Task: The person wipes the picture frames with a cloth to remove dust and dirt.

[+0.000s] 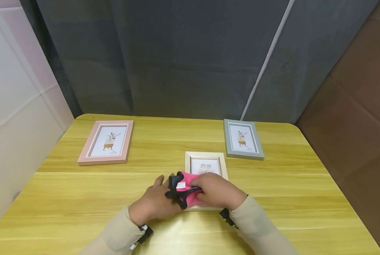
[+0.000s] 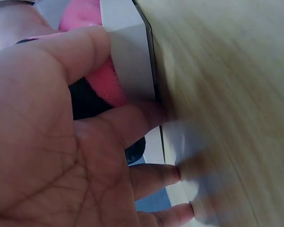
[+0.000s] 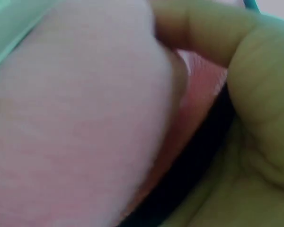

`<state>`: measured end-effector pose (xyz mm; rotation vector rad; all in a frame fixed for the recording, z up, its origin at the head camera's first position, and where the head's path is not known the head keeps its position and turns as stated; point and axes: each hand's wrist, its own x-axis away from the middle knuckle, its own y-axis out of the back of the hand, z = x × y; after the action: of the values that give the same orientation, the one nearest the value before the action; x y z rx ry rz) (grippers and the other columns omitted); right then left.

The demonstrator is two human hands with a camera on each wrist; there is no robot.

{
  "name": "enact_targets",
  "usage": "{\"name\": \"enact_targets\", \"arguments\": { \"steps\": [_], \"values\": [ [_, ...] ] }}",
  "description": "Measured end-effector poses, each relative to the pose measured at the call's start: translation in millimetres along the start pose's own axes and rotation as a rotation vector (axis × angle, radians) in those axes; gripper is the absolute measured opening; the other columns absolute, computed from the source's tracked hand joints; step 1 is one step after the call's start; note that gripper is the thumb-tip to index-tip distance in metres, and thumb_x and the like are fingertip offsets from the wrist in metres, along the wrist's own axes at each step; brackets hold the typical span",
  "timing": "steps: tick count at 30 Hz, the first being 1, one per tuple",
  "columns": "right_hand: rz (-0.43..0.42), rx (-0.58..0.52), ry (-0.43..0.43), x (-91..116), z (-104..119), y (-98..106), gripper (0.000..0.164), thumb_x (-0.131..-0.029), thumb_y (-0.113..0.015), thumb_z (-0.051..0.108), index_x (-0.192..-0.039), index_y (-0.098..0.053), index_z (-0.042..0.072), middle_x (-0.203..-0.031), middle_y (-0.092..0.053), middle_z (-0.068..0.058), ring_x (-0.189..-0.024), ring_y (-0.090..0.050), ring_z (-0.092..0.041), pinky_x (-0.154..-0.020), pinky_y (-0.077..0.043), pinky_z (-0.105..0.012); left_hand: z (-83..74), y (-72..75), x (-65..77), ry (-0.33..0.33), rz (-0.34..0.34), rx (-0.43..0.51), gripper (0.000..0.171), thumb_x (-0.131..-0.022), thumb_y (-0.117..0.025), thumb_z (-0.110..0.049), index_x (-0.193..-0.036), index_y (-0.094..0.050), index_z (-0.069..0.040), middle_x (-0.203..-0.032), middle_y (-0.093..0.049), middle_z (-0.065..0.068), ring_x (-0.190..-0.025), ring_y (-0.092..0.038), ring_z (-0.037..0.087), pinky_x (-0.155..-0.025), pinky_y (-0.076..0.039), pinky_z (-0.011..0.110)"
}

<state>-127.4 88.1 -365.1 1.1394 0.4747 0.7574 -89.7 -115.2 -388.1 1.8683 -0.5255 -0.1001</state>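
Observation:
My right hand (image 1: 220, 191) grips a pink plush cloth (image 1: 193, 179) with black trim and a small white label, pressed over a cream picture frame (image 1: 205, 154). The cloth and hand hide the frame's lower part. In the right wrist view, fleecy pink fabric (image 3: 80, 123) fills much of the picture, beside the curled fingers. At the frame's left edge is my left hand (image 1: 156, 202). In the left wrist view its thumb and index finger touch the frame's pale side (image 2: 132, 61), while the other fingers stretch out onto the wooden tabletop.
A pink picture frame (image 1: 82, 157) lies at the back left of the wooden table (image 1: 164, 138), and a grey-blue one (image 1: 228, 140) at the back right. Dark cloth (image 1: 177, 60) hangs behind the table, with white and brown panels at the sides.

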Motion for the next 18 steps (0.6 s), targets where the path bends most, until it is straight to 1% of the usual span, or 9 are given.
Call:
{"name": "enact_targets", "arguments": {
  "steps": [1, 3, 5, 7, 8, 10, 12, 15, 18],
  "values": [
    [-0.018, 0.025, -0.014, -1.8, 0.5, -0.8, 0.015, -0.083, -0.071, 0.005, -0.084, -0.064, 0.018, -0.070, -0.050, 0.011, -0.067, -0.047, -0.009, -0.068, -0.043, -0.025, 0.1, 0.1, -0.2, -0.005, -0.001, 0.000, 0.063, -0.092, -0.061, -0.054, -0.144, -0.055, -0.018, -0.149, -0.043, 0.023, -0.137, -0.026, 0.056, -0.095, -0.038, 0.071],
    [-0.044, 0.070, -0.061, -7.2, 0.1, -2.0, 0.015, -0.084, -0.072, 0.005, -0.091, -0.067, 0.017, -0.076, -0.055, 0.009, -0.072, -0.052, -0.011, -0.071, -0.046, -0.027, 0.6, 0.4, -0.5, -0.004, 0.009, 0.002, 0.059, -0.091, -0.062, -0.055, -0.138, -0.061, -0.019, -0.145, -0.049, 0.019, -0.136, -0.027, 0.055, -0.095, -0.038, 0.071],
    [-0.063, 0.106, -0.118, -14.7, -1.6, -1.8, 0.018, -0.085, -0.072, 0.005, -0.099, -0.071, 0.016, -0.085, -0.062, 0.004, -0.080, -0.058, -0.014, -0.077, -0.050, -0.029, 1.2, 0.9, -1.0, 0.003, 0.028, 0.006, 0.057, -0.090, -0.064, -0.055, -0.134, -0.065, -0.019, -0.146, -0.050, 0.017, -0.136, -0.026, 0.056, -0.095, -0.037, 0.071],
    [-0.073, 0.126, -0.182, -23.6, -4.1, -0.3, 0.026, -0.088, -0.071, 0.006, -0.112, -0.072, 0.015, -0.101, -0.068, -0.002, -0.094, -0.063, -0.020, -0.087, -0.052, -0.034, 1.6, 1.7, -1.6, 0.018, 0.048, 0.011, 0.057, -0.090, -0.063, -0.057, -0.133, -0.066, -0.019, -0.149, -0.045, 0.018, -0.137, -0.024, 0.055, -0.096, -0.036, 0.072],
    [-0.073, 0.128, -0.217, -27.9, -5.7, 0.4, 0.031, -0.090, -0.070, 0.008, -0.120, -0.070, 0.015, -0.110, -0.068, -0.004, -0.102, -0.063, -0.022, -0.093, -0.051, -0.037, 1.8, 1.9, -1.8, 0.028, 0.058, 0.009, 0.059, -0.090, -0.062, -0.058, -0.134, -0.065, -0.019, -0.151, -0.042, 0.019, -0.138, -0.024, 0.055, -0.097, -0.035, 0.073],
    [-0.070, 0.122, -0.274, -35.7, -9.3, 1.4, 0.040, -0.093, -0.068, 0.011, -0.133, -0.065, 0.015, -0.128, -0.063, -0.008, -0.117, -0.059, -0.026, -0.102, -0.045, -0.042, 2.0, 2.0, -2.1, 0.038, 0.071, 0.003, 0.063, -0.091, -0.060, -0.059, -0.140, -0.060, -0.020, -0.156, -0.032, 0.021, -0.138, -0.023, 0.056, -0.097, -0.034, 0.073],
    [-0.062, 0.107, -0.310, -40.8, -12.1, 1.7, 0.045, -0.095, -0.067, 0.013, -0.139, -0.060, 0.015, -0.136, -0.059, -0.010, -0.125, -0.054, -0.028, -0.106, -0.042, -0.044, 1.8, 1.9, -2.1, 0.046, 0.079, 0.006, 0.065, -0.091, -0.059, -0.060, -0.143, -0.056, -0.021, -0.158, -0.028, 0.022, -0.139, -0.022, 0.056, -0.098, -0.033, 0.073],
    [-0.058, 0.102, -0.307, -42.3, -14.4, 0.6, 0.045, -0.095, -0.068, 0.014, -0.138, -0.060, 0.014, -0.134, -0.060, -0.010, -0.122, -0.056, -0.027, -0.105, -0.043, -0.044, 1.3, 1.1, -2.1, 0.047, 0.077, 0.006, 0.066, -0.091, -0.059, -0.060, -0.143, -0.056, -0.021, -0.158, -0.027, 0.022, -0.139, -0.023, 0.056, -0.099, -0.033, 0.072],
    [-0.070, 0.116, -0.251, -36.3, -12.6, -1.1, 0.035, -0.092, -0.071, 0.015, -0.126, -0.067, 0.014, -0.117, -0.066, -0.007, -0.108, -0.062, -0.024, -0.098, -0.048, -0.041, 0.9, 1.0, -1.9, 0.035, 0.063, -0.004, 0.063, -0.091, -0.060, -0.059, -0.140, -0.060, -0.020, -0.156, -0.032, 0.022, -0.138, -0.024, 0.055, -0.097, -0.035, 0.072]
  ]
}}
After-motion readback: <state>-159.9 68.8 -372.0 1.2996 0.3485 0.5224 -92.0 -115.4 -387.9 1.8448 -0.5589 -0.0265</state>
